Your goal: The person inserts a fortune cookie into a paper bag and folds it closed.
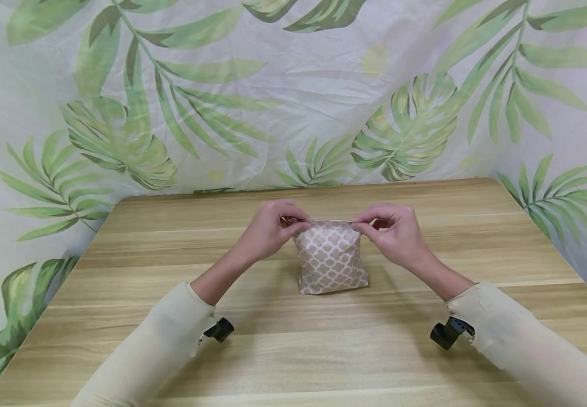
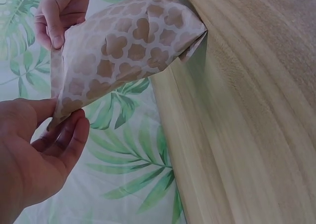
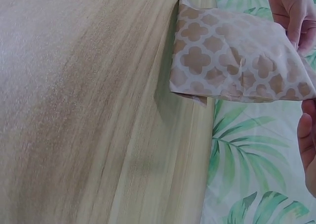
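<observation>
Two hands pinch the top edge of a patterned paper bag (image 1: pixel 331 259) standing upright mid-tabletop (image 1: pixel 171 350), nearer the far edge: left hand (image 1: pixel 268 229) grasping the left corner, right hand (image 1: pixel 395 232) the right. The folded edge runs left to right between both grips, equally near each.

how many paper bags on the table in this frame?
1. A brown paper bag with a white lattice pattern stands mid-table on the light wooden table; the left hand and right hand pinch its top corners. Nothing else could hide another.
</observation>
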Tool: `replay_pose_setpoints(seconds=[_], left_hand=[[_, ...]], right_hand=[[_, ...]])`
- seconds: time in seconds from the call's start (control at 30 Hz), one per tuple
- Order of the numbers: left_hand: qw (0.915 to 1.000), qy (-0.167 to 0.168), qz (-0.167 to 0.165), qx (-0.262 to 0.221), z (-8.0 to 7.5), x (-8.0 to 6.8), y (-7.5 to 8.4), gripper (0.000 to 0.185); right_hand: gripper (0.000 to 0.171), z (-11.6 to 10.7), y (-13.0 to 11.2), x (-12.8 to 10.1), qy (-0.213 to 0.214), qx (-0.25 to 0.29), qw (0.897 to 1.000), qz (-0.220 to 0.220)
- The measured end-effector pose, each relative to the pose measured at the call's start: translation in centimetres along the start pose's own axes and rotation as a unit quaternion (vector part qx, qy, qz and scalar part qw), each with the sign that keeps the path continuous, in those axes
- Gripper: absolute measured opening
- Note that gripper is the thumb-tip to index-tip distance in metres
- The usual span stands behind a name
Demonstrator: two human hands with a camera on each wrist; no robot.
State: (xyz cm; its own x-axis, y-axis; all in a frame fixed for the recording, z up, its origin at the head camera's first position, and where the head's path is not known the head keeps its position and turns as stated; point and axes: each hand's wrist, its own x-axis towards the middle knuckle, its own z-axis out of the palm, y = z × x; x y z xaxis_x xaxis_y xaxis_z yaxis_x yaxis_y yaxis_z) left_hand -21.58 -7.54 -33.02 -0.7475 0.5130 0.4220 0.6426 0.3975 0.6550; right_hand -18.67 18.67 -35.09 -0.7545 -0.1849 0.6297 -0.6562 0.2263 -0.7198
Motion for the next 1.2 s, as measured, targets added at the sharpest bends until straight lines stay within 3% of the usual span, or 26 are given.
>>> replay_pose_setpoints(seconds=[0.27,0.77,1.2], left_hand=[[0.9993,-0.024,-0.018,0.023,-0.43,0.02,0.01,0.004],[0.9992,-0.017,0.026,0.024,-0.79,-0.12,0.08,0.005],[0.9990,-0.026,0.022,0.029,-0.49,0.49,0.71,0.009]], right_hand=[[0.016,-0.16,0.05,-0.04,0.002,0.004,1.000,0.001],[0.014,-0.28,0.20,0.02,-0.004,0.012,1.000,0.018],[0.012,0.06,-0.19,0.31,-0.011,0.040,0.998,0.053]])
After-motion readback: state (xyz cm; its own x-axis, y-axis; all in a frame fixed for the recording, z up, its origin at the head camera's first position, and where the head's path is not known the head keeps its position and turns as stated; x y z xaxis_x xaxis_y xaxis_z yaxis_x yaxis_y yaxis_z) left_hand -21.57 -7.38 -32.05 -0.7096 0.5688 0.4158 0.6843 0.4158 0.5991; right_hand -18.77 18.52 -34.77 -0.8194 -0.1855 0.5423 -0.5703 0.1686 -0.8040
